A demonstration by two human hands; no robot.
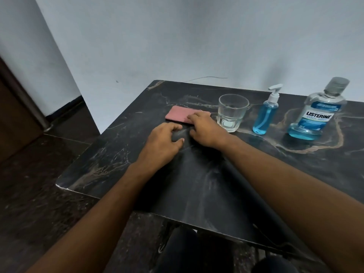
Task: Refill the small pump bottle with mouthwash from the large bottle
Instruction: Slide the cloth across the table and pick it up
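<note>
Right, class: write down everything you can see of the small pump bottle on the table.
The small pump bottle is slim, clear plastic by the look of it, holding blue liquid almost to its shoulder. A white pump head with its nozzle tops it, and a dip tube shows inside. It stands upright on the dark marbled table, between the drinking glass and the large mouthwash bottle, touching neither. Neither hand touches it, and its pump is still fitted.
</note>
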